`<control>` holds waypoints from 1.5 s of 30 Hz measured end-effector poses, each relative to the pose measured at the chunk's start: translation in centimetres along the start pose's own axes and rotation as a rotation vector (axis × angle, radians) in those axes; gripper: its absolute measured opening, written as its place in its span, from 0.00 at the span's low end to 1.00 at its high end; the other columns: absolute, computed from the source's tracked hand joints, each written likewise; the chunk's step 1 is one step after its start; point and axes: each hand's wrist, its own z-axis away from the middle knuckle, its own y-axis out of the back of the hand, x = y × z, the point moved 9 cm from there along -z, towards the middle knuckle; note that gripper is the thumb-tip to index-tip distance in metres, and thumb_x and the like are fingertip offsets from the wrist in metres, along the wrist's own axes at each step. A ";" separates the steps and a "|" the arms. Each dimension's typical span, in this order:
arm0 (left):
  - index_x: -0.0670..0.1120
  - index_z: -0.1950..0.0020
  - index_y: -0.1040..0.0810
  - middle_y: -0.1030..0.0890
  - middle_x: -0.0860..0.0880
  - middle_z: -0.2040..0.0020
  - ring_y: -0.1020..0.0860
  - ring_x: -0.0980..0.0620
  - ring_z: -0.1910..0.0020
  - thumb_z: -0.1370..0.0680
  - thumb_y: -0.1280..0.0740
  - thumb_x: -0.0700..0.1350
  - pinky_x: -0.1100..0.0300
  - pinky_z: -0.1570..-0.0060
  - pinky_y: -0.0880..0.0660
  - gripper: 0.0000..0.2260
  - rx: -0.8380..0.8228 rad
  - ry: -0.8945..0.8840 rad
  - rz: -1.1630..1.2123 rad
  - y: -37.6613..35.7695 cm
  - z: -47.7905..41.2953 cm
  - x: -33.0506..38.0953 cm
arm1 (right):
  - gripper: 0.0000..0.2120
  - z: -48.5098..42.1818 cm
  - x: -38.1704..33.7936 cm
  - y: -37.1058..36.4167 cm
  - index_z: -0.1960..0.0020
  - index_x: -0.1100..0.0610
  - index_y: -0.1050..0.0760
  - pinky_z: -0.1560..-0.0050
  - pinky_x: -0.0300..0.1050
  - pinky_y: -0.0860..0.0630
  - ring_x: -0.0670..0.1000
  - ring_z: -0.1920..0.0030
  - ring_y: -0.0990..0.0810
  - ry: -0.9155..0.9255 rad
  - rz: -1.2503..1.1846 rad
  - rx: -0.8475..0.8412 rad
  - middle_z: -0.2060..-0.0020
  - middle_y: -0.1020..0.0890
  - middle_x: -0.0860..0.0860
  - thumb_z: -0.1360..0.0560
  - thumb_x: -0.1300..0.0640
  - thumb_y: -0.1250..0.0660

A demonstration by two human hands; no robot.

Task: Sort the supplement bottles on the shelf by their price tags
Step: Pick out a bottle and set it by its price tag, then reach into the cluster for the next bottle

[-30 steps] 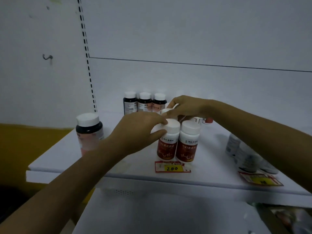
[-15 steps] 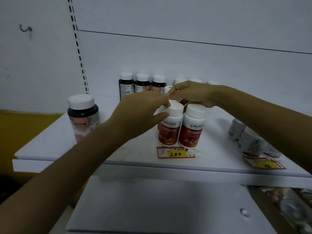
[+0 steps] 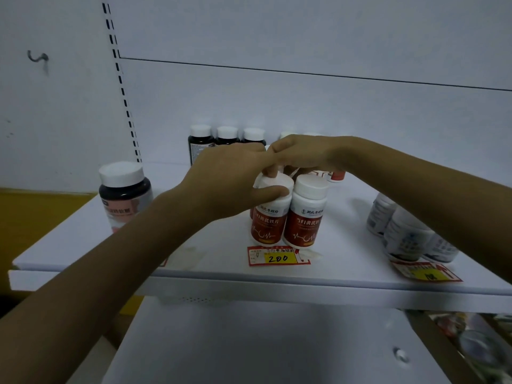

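Note:
Two red-labelled bottles with white caps stand side by side on the white shelf (image 3: 194, 261), behind a price tag reading 200 (image 3: 278, 256). My left hand (image 3: 230, 181) grips the cap of the left red bottle (image 3: 270, 221), thumb across its front. The right red bottle (image 3: 306, 217) stands touching it. My right hand (image 3: 307, 155) reaches over both and curls round a bottle behind them, which is mostly hidden. A red-and-white bottle (image 3: 336, 175) peeks out past that hand.
A large dark bottle (image 3: 124, 194) stands at the shelf's left front. Three dark bottles (image 3: 227, 138) line the back wall. Pale bottles (image 3: 401, 234) cluster at the right, behind a second price tag (image 3: 428, 273). A lower shelf (image 3: 249, 342) lies below.
The view has shifted slightly. Both hands stay on the red-bottle cluster; my left thumb has slid further across the left bottle's cap.

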 end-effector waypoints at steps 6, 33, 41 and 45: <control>0.53 0.43 0.26 0.22 0.54 0.42 0.30 0.58 0.50 0.28 0.38 0.63 0.61 0.54 0.34 0.19 -0.053 0.040 -0.007 -0.5 -0.5 -0.4 | 0.12 -0.6 0.2 0.5 0.42 0.54 0.23 0.42 0.52 0.22 0.54 0.46 0.18 0.025 0.026 0.008 0.47 0.18 0.52 0.24 0.52 0.34; 0.57 0.36 0.30 0.24 0.56 0.38 0.26 0.53 0.41 0.26 0.40 0.62 0.49 0.44 0.27 0.20 -0.308 0.020 -0.017 -3.5 -10.7 4.9 | 0.21 -3.3 10.2 9.7 0.44 0.60 0.25 0.54 0.48 0.22 0.56 0.50 0.20 -0.044 0.538 0.159 0.48 0.20 0.57 0.27 0.44 0.33; 0.56 0.38 0.28 0.23 0.56 0.40 0.25 0.56 0.44 0.25 0.39 0.60 0.54 0.48 0.26 0.17 -0.207 0.106 -0.013 -2.6 -10.3 3.6 | 0.19 -3.8 9.7 9.8 0.48 0.57 0.22 0.55 0.46 0.24 0.51 0.55 0.22 -0.001 0.603 0.191 0.53 0.18 0.53 0.31 0.45 0.29; 0.54 0.37 0.28 0.22 0.54 0.39 0.23 0.56 0.46 0.24 0.37 0.56 0.52 0.45 0.24 0.17 -0.066 0.184 0.164 -1.4 -9.7 2.6 | 0.17 -1.2 5.7 11.8 0.51 0.57 0.21 0.59 0.44 0.25 0.51 0.58 0.20 0.096 0.551 0.255 0.58 0.17 0.52 0.30 0.44 0.29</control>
